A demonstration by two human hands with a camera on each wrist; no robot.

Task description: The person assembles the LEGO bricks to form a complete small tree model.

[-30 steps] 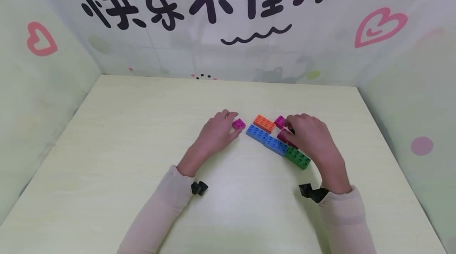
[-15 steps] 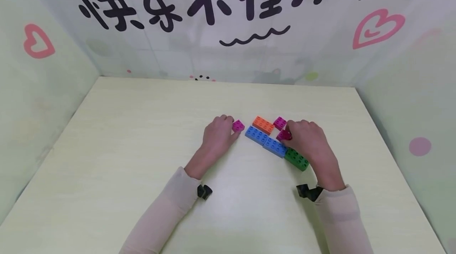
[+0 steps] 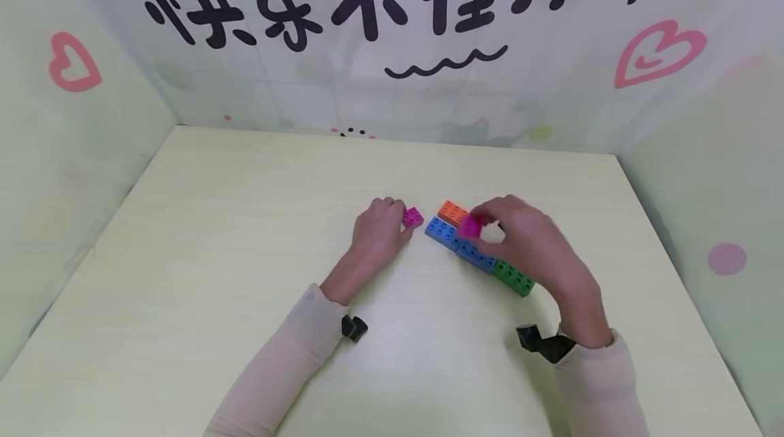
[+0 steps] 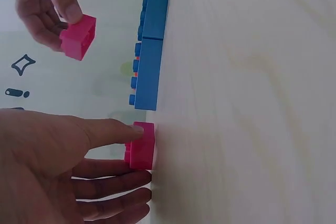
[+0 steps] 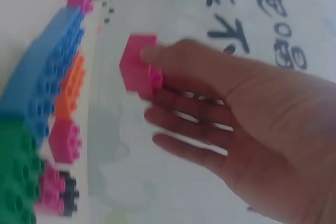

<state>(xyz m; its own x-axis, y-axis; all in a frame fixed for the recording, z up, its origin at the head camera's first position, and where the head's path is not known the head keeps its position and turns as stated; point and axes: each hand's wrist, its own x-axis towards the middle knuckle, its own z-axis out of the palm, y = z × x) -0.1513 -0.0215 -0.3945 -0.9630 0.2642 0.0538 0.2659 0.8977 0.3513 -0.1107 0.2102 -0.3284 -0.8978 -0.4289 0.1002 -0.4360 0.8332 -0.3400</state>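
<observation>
My left hand [image 3: 377,236] pinches a pink toy building brick [image 3: 414,217] between thumb and fingers, low at the table surface. In the left wrist view the thumb lies on one face of this brick [image 4: 142,148]. My right hand [image 3: 529,239] holds another pink brick [image 3: 469,227] up in the air, thumb on one side and fingers on the studded side. That raised brick [image 5: 137,64] overlaps the row of blue bricks [image 3: 442,233] in the head view. The near blue brick's left end lies just right of the left hand's brick.
Two blue bricks and a green brick [image 3: 513,278] lie end to end in a slanted row. Behind them stand an orange brick [image 5: 69,92], two pink bricks [image 5: 63,141] and a black brick [image 5: 68,193]. Printed cloth walls [image 3: 692,151] enclose the table [image 3: 184,253].
My right hand has lifted a pink brick from behind the row and moved it left, toward the left hand. My left hand has closed in around its pink brick, which stays in place.
</observation>
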